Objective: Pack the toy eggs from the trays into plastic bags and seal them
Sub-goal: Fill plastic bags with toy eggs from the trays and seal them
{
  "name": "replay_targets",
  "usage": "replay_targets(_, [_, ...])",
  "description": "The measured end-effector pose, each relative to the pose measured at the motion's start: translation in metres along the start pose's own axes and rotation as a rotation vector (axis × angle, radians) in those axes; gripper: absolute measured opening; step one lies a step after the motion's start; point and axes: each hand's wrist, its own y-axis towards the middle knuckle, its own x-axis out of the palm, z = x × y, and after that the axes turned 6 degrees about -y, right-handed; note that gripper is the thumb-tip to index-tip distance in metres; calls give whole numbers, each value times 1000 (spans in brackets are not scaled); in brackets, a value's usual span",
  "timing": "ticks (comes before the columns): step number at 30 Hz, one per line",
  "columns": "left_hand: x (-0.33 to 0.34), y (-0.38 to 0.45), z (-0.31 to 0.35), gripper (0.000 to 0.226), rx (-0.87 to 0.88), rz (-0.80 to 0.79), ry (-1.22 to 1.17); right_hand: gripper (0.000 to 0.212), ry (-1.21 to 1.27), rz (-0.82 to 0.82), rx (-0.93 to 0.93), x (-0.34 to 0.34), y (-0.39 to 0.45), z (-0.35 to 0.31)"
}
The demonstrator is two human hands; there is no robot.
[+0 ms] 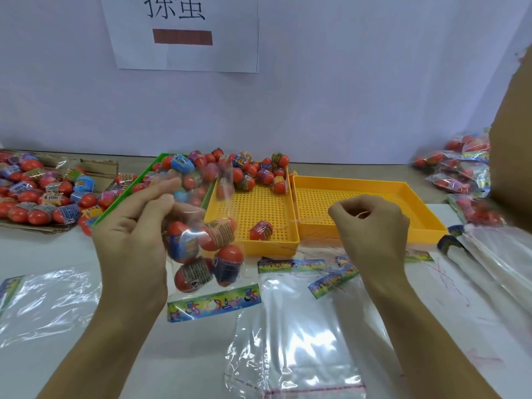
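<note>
My left hand grips the upper part of a clear plastic bag holding several red toy eggs, lifted above the table with its colourful header strip hanging at the bottom. My right hand hovers over the empty orange tray, fingers curled in a fist; something thin may be pinched in it, too small to tell. The middle orange tray has a pile of eggs at its far end and one loose egg near the front. A green tray behind my left hand also holds eggs.
Empty clear bags lie flat on the white table, more at the left and stacked at the right. Loose eggs sit on cardboard at far left. Filled bags pile at far right beside another person's arm.
</note>
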Motion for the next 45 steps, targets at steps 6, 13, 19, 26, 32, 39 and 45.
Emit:
replay_targets(6, [0,-2,-7,30,16,-28,49,15,-54,-434,63,13,-7,0])
replay_targets(13, [3,-5,-6,30,22,-52,68,33,120,-468,308,11,-4,-6])
replay_targets(19, [6,-9,-3,28,43,-73,118,44,8,-529,273,13,-7,-6])
replay_targets(26, [8,-12,-3,30,86,-109,196,32,-119,-335,43,-2,-7,-7])
replay_targets(32, [8,-12,-7,28,42,-117,174,10,196,-199,73,-21,5,-12])
replay_targets(39, [15,-16,-8,24,-243,-241,-65,41,321,-761,-145,-13,-18,-29])
replay_targets(45, [19,-17,-11,34,-364,-310,-149,17,525,-650,-148,-14,-14,-26])
